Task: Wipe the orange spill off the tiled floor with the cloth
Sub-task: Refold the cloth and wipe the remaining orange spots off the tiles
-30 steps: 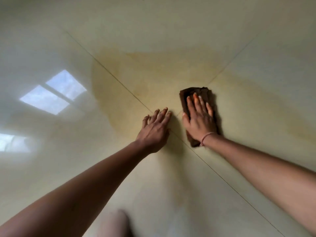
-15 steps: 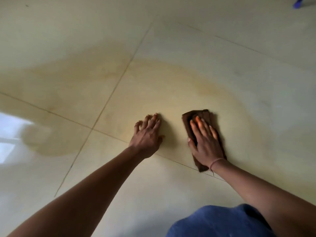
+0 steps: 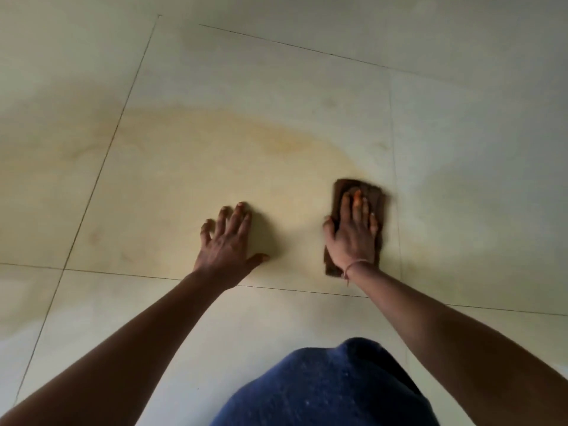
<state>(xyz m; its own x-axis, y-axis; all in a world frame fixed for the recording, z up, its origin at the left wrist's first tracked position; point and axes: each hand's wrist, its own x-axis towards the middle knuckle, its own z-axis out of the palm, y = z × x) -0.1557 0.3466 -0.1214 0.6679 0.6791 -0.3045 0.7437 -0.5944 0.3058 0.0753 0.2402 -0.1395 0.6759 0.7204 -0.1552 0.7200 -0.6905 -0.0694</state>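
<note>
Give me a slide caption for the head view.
Right hand presses a brown cloth onto the orange spill on the tiled floor; left hand rests flat nearby.

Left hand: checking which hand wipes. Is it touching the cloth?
Apart. Head view shows floor between the left hand and the cloth, which lies under the right hand.

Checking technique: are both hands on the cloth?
No, only the right hand presses the cloth; the left hand rests on the floor.
</note>
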